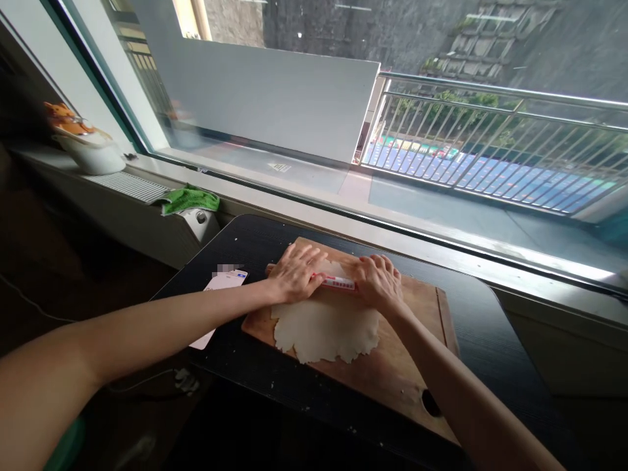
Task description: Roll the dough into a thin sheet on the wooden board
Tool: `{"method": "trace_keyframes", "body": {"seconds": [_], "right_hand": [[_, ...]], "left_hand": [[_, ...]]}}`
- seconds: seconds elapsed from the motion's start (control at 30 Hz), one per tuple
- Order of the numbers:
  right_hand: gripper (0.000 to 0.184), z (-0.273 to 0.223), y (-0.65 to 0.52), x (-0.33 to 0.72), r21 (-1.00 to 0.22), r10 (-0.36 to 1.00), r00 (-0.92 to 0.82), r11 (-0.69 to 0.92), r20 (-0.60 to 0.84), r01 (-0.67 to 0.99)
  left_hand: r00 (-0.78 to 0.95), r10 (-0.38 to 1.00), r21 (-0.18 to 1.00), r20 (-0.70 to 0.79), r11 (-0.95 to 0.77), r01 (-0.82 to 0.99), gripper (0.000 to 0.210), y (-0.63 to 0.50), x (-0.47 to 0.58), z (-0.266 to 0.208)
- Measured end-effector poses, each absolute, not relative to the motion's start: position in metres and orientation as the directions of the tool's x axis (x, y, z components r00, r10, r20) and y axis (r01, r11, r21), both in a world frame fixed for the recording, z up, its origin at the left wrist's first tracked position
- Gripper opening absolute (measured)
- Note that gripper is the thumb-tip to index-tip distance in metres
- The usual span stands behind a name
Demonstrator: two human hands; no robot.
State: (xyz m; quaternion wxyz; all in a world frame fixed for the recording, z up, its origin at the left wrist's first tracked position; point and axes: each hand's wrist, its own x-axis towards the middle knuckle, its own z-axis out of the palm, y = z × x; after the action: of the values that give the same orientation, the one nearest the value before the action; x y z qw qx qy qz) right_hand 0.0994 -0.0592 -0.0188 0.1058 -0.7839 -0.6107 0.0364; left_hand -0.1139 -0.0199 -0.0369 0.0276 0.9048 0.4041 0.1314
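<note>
A thin, uneven sheet of pale dough (326,332) with ragged edges lies on a wooden cutting board (417,314). Across its far part rests a rolling pin (339,282) with white and red printing on its middle. My left hand (297,271) is closed over the pin's left end, its thumb along the near side. Over the right end, my right hand (380,280) is closed too, fingers bent forward. Both palms cover the pin's ends, so only the middle shows.
The board lies on a black table (260,239) against a window sill. A phone (220,294) sits left of the board, partly under my left forearm. Beyond the table's left side are a green cloth (190,199) and a white bucket (93,152).
</note>
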Motion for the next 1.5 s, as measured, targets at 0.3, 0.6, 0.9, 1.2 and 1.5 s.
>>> {"method": "trace_keyframes", "body": {"seconds": [0.3,0.6,0.9,1.2,1.5], "right_hand": [[0.047,-0.012,-0.015,0.107,-0.195,0.945,0.298,-0.269,0.138,0.943],[0.047,-0.022,-0.022,0.114,-0.149,0.971,0.208,-0.190,0.116,0.970],[0.046,-0.023,-0.057,0.105,-0.165,0.991,0.094,-0.077,0.097,0.983],[0.049,-0.012,-0.003,0.114,-0.179,0.963,0.254,-0.234,0.095,0.955],[0.050,-0.027,-0.042,0.115,-0.119,0.990,0.022,-0.006,0.136,0.993]], "left_hand": [[0.471,0.881,0.230,-0.053,-0.448,0.864,0.061,0.031,-0.091,-0.015],[0.506,0.862,0.216,-0.037,-0.487,0.846,0.059,0.040,-0.087,-0.019],[0.595,0.804,0.193,-0.019,-0.581,0.791,0.058,0.013,-0.102,-0.021],[0.412,0.911,0.214,-0.012,-0.400,0.891,0.056,0.057,-0.080,-0.011],[0.576,0.817,0.179,0.014,-0.569,0.803,0.059,0.021,-0.100,-0.023]]}}
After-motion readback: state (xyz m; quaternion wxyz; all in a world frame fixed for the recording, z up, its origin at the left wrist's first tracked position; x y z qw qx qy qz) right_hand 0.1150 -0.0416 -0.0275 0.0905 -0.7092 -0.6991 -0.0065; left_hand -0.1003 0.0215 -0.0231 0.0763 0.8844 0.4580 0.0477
